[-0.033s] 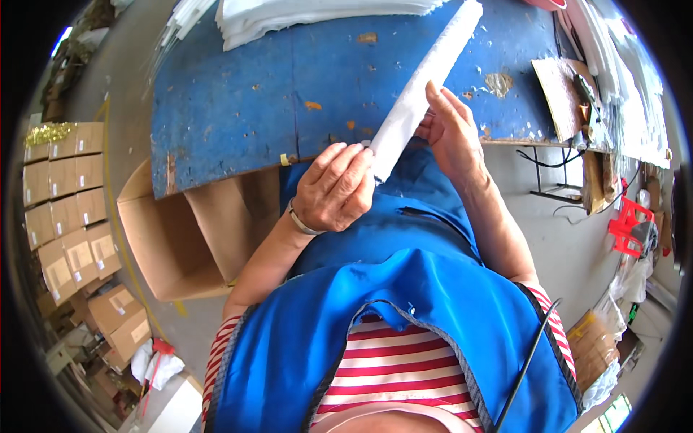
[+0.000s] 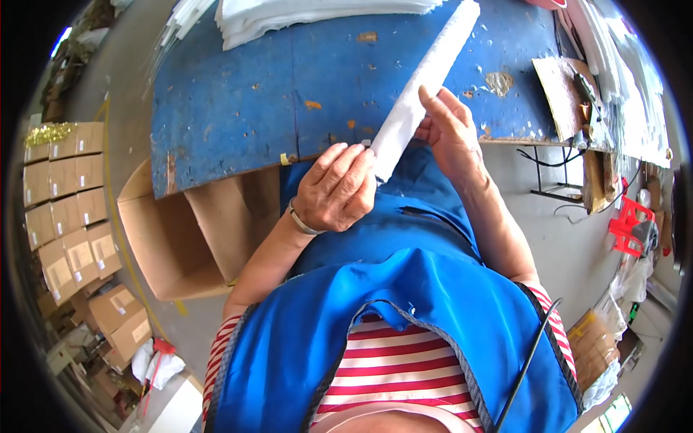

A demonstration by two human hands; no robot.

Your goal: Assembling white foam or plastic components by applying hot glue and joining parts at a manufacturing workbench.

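Left hand (image 2: 336, 189) curled shut on the near end of a long white rolled sheet (image 2: 426, 83); right hand (image 2: 451, 130) grips the roll just above, fingers wrapped round its far side, thumb toward the person; roll slants up-right over the worn blue table (image 2: 238, 108); open cardboard box (image 2: 184, 238) below the table's edge; white stack (image 2: 303, 13) at the far edge; small boxes (image 2: 68, 202) stacked left.

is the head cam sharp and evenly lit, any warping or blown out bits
Head view: bright, even daylight, hands and white roll sharp; the roll and the white stack glare a little; fisheye bends the blue table edge, black corners frame the rim; boxes at the left edge look squeezed and softer.
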